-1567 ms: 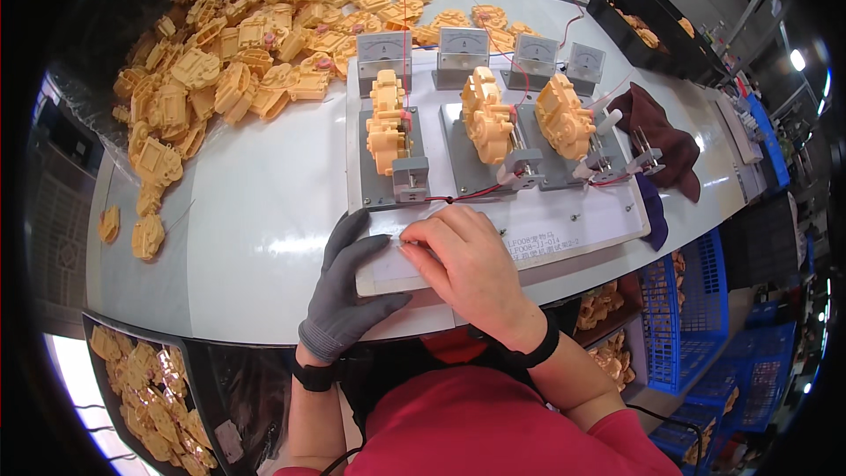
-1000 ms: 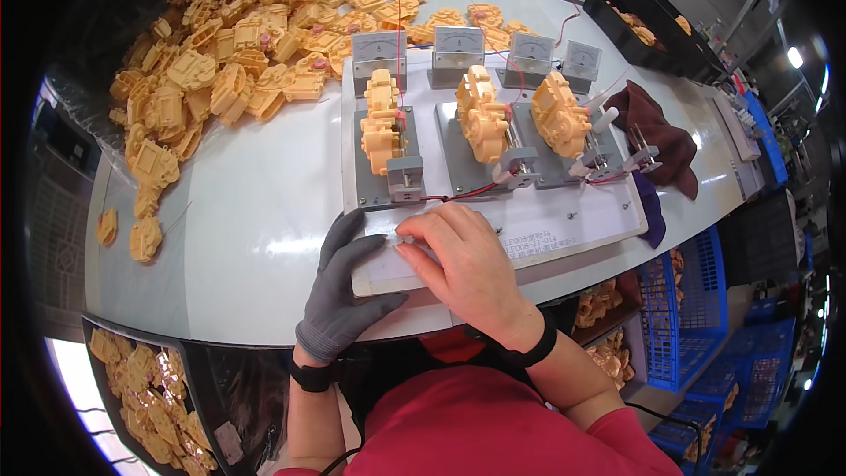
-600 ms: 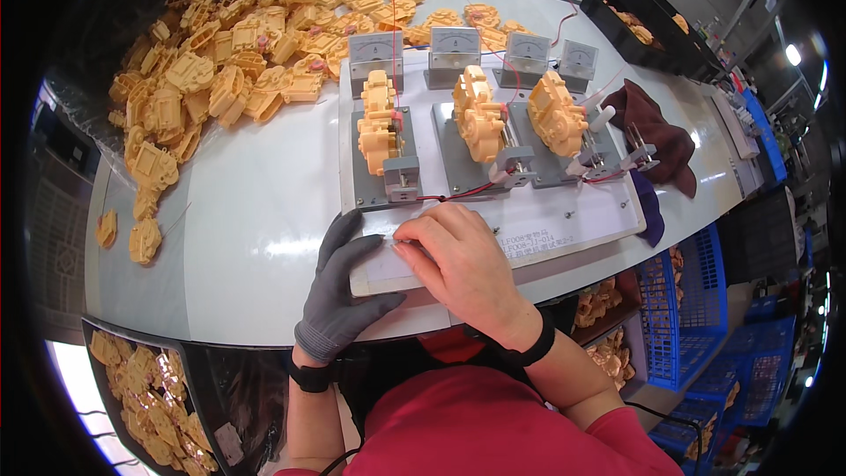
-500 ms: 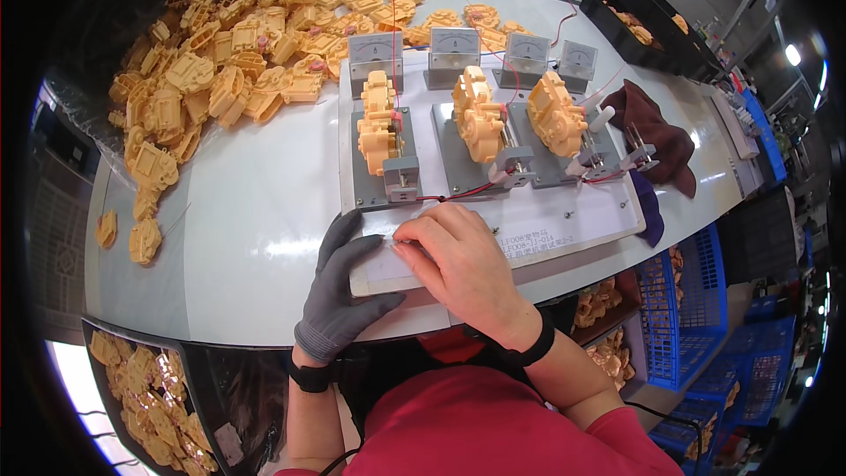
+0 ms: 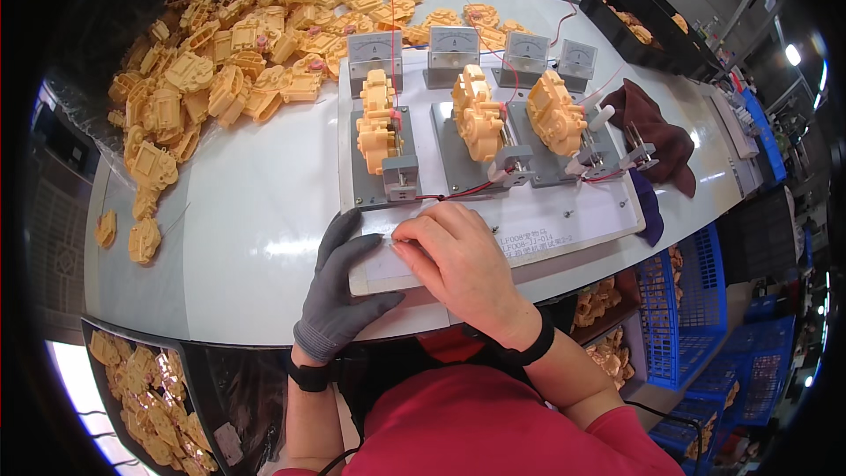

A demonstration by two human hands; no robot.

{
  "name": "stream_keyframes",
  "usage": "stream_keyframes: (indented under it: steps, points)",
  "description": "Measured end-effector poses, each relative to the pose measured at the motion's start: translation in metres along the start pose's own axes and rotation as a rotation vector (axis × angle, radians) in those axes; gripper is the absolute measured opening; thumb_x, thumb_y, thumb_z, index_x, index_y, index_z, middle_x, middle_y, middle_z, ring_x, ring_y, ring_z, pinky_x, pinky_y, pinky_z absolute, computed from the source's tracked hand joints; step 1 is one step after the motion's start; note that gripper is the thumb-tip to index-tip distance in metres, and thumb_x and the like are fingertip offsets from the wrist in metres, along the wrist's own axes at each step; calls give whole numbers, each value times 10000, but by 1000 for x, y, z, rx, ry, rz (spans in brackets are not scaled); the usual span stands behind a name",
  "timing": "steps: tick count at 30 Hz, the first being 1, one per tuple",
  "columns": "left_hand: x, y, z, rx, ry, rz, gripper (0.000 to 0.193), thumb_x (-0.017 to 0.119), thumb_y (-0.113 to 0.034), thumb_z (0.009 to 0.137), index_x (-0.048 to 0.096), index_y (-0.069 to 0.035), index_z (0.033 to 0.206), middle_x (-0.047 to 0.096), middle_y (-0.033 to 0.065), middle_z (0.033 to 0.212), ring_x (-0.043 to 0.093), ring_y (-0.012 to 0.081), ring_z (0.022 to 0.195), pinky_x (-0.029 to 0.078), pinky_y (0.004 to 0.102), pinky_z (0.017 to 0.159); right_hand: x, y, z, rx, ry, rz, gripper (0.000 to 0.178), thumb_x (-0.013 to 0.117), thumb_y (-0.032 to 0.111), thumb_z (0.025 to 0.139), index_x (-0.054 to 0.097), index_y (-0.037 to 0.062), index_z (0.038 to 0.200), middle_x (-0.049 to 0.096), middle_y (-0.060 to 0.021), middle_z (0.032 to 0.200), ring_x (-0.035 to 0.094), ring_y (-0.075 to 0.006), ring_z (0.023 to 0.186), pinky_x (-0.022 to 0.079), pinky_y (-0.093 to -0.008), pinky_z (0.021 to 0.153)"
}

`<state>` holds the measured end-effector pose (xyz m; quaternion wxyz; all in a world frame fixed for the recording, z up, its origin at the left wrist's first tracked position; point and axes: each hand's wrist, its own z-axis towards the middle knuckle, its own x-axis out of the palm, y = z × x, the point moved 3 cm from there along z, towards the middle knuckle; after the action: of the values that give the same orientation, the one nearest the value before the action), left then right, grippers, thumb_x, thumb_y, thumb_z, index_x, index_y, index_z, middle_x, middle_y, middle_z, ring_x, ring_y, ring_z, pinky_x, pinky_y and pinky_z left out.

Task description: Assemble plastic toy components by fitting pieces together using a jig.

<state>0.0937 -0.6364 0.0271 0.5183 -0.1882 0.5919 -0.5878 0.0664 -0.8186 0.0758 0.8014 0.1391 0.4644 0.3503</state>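
Note:
My left hand, in a grey glove, lies over the near left corner of a white fixture board. Its fingers are stretched out and its thumb is apart. Bare, my right hand rests on the board just beside the gloved fingertips. Its thumb and forefinger are drawn together; whatever is between them is too small to make out. Beyond the hands stand three grey test stands, each bearing a yellow plastic gearbox housing: the left housing, middle housing and right housing. Red and black wires run near my right knuckles.
Several analog meters, one a grey panel meter, line the board's far side. A large heap of yellow housings fills the far left. A dark cloth lies at the right. Blue crates and a black bin stand below the table edge.

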Motion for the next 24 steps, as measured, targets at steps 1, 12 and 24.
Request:
stream_keyframes:
  steps: [1, 12, 24]
  points:
    - [0, 0, 0, 6, -2, 2, 728, 877, -130, 674, 549, -55, 1319, 316, 193, 1534, 303, 351, 1449, 312, 434, 1166, 0, -1, 0, 1, 0, -1, 119, 703, 121, 863, 639, 75, 952, 595, -69, 885, 586, -281, 871, 466, -388, 787]
    - [2, 1, 2, 2, 4, -17, 722, 871, -125, 675, 549, -53, 1318, 308, 193, 1539, 305, 351, 1449, 310, 437, 1167, -1, -1, -1, -2, -6, -12, 117, 701, 129, 867, 645, 79, 957, 592, -67, 883, 586, -279, 871, 463, -386, 787]
    - [0, 0, 0, 15, -6, -3, 723, 869, -124, 673, 551, -51, 1319, 311, 190, 1540, 299, 350, 1452, 309, 434, 1166, 1, 0, 0, -17, -18, -6, 114, 704, 128, 865, 651, 80, 954, 588, -61, 874, 586, -274, 863, 464, -382, 782]
